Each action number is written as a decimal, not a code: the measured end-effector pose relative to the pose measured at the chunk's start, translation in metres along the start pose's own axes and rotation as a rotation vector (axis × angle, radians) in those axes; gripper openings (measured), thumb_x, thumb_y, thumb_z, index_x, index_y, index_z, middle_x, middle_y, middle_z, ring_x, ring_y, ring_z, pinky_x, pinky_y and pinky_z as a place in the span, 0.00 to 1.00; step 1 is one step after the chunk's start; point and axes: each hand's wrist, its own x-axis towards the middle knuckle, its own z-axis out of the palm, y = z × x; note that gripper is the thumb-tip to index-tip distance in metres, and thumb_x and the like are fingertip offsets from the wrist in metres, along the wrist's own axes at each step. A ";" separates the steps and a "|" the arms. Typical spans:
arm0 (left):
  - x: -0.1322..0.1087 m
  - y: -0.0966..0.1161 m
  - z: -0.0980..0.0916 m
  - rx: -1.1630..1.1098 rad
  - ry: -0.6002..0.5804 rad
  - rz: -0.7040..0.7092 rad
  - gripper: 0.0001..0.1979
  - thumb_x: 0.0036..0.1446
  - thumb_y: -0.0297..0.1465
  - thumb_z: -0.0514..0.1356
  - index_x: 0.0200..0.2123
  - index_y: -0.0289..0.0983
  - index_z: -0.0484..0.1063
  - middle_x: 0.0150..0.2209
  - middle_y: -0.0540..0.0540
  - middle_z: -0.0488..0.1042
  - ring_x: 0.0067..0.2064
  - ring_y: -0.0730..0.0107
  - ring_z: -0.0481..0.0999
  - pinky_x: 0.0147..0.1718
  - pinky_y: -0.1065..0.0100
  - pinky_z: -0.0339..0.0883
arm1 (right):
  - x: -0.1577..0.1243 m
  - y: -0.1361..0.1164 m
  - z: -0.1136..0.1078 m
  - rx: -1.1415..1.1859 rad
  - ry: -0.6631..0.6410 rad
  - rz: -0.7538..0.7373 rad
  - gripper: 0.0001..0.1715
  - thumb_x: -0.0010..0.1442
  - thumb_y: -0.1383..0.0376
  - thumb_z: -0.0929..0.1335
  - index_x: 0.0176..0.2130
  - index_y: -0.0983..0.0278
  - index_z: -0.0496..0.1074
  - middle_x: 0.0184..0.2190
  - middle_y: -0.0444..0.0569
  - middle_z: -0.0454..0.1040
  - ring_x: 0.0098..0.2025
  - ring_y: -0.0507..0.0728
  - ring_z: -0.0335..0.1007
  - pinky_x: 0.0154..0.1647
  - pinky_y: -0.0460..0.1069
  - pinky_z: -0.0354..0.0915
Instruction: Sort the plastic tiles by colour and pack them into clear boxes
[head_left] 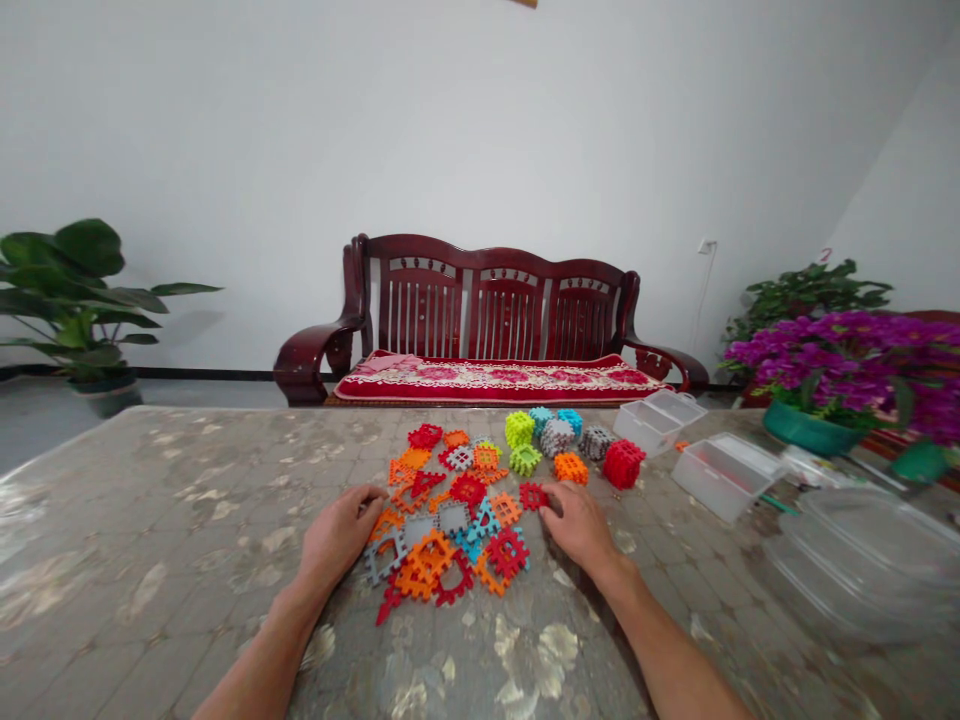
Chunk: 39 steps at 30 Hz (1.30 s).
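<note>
A loose heap of flat interlocking puzzle blocks in red, orange, grey and blue (430, 555) lies in front of me on the table. At its left edge rests my left hand (337, 530), fingers loosely curved and slightly apart from the thumb, beside orange blocks (385, 524); no block shows in it. On the heap's right side my right hand (581, 525) has its fingertips closed on a small red puzzle block (532, 496). Behind that hand stand sorted stacks: orange (571, 468), red (623, 464), dark grey (597, 442), light grey (557, 437) and yellow-green (519, 429).
Two clear plastic boxes (724, 480) stand open to the right, with larger clear containers (870, 560) nearer me. Purple flowers (840, 365) in a green pot occupy the right side. Beyond the patterned table (187, 540) is a wooden bench (502, 310).
</note>
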 end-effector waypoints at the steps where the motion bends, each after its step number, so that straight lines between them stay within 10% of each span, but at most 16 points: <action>1: 0.000 0.000 0.000 0.001 -0.001 -0.002 0.16 0.63 0.38 0.51 0.41 0.45 0.78 0.43 0.50 0.82 0.42 0.64 0.80 0.36 0.72 0.66 | 0.000 0.001 0.000 0.010 0.004 -0.014 0.22 0.58 0.67 0.67 0.52 0.63 0.76 0.52 0.53 0.77 0.55 0.61 0.70 0.59 0.54 0.62; 26: 0.003 -0.003 0.001 0.008 -0.004 0.019 0.18 0.61 0.40 0.50 0.42 0.45 0.79 0.42 0.48 0.83 0.42 0.61 0.81 0.36 0.71 0.67 | -0.005 -0.012 -0.003 -0.055 0.057 -0.031 0.27 0.56 0.64 0.68 0.56 0.63 0.72 0.51 0.54 0.77 0.52 0.62 0.71 0.58 0.55 0.63; 33: 0.004 -0.005 0.002 0.005 0.003 0.022 0.17 0.61 0.40 0.50 0.42 0.46 0.79 0.43 0.49 0.83 0.43 0.62 0.81 0.36 0.71 0.67 | 0.017 0.036 -0.049 -0.003 0.376 0.224 0.31 0.58 0.56 0.67 0.59 0.62 0.67 0.49 0.51 0.78 0.49 0.61 0.73 0.52 0.54 0.65; 39: 0.005 -0.006 0.002 0.012 -0.019 0.025 0.17 0.61 0.40 0.50 0.42 0.46 0.78 0.42 0.49 0.83 0.43 0.61 0.81 0.37 0.71 0.66 | 0.030 0.084 -0.095 -0.215 0.381 0.483 0.34 0.58 0.53 0.67 0.61 0.60 0.66 0.49 0.53 0.78 0.51 0.65 0.72 0.50 0.56 0.65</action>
